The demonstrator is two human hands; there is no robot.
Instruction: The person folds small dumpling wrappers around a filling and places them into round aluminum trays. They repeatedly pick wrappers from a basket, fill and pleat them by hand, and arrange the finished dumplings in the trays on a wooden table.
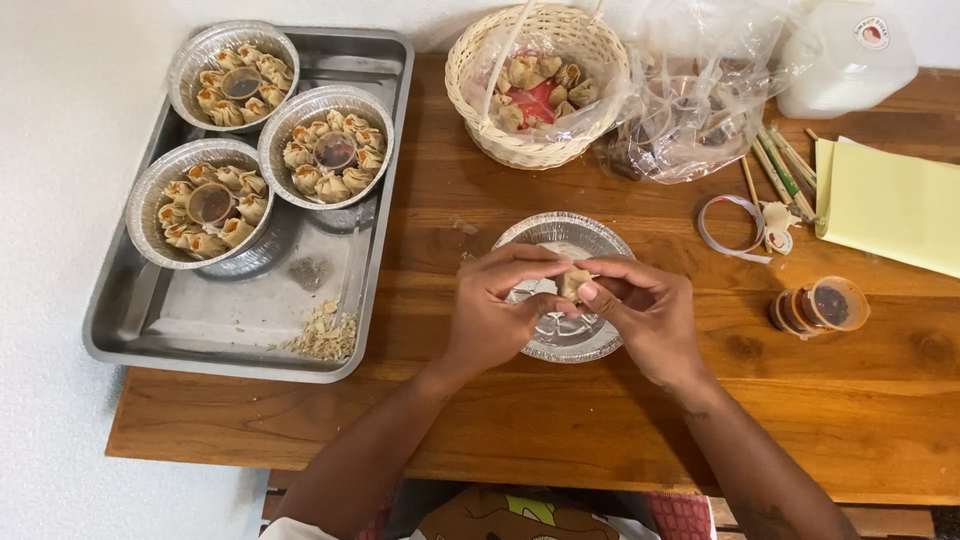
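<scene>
Foil bowl [585, 345] at centre frame sits on a wooden table [500, 420], empty, beneath two hands. Left hand [500, 305] and right hand [645, 310] both pinch one small tan dumpling [572, 283] just above it; the dumpling's long axis cannot be told. Three filled foil bowls [325, 140] rest in a steel tray [200, 330], upper left.

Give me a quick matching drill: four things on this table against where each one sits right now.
Things:
1. dumpling
2. filled foil bowls
3. wicker basket
4. sauce cups

Places:
A. on the metal tray, left
B. pinched between both hands, over the empty foil bowl
C. lying on the table's right side
D. at the back, lined with plastic

Pairs: 1-B, 2-A, 3-D, 4-C
</scene>
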